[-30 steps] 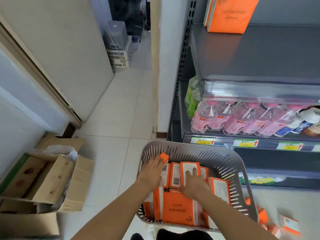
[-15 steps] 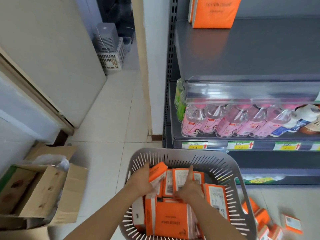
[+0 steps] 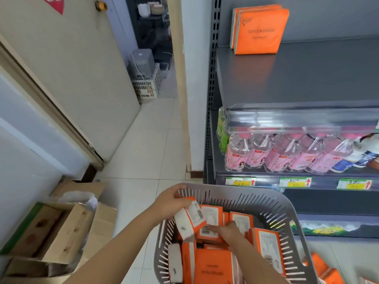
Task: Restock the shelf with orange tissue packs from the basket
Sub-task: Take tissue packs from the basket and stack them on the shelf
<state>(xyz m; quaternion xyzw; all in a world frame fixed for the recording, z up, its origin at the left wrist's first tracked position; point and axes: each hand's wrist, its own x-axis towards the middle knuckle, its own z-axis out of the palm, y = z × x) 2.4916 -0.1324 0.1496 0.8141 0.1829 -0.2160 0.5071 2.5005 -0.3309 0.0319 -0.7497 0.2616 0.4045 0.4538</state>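
- Whereas one orange tissue pack (image 3: 190, 219) was only being tipped up among the others half a second ago, it has now been raised clear of them and is gripped by the left hand (image 3: 171, 203), with the fingers curled over its top edge and its white end turned down.
- That pack is held over the left rear corner of the basket (image 3: 256, 194), so the pick may be judged done and the carry to the shelf not yet begun.
- Just right of the grip, the right hand (image 3: 228, 230) is laid on a second pack (image 3: 206, 232) lying in the basket; whether it is clasped or merely touched cannot be told.
- Well above and right of the grip, the shelf (image 3: 297, 78) is seen with two upright packs (image 3: 259, 29) at its back.
- Compared with a second ago, more of that shelf has been brought into view.
- Below and right of the grip, loose packs (image 3: 326, 269) are left on the floor.
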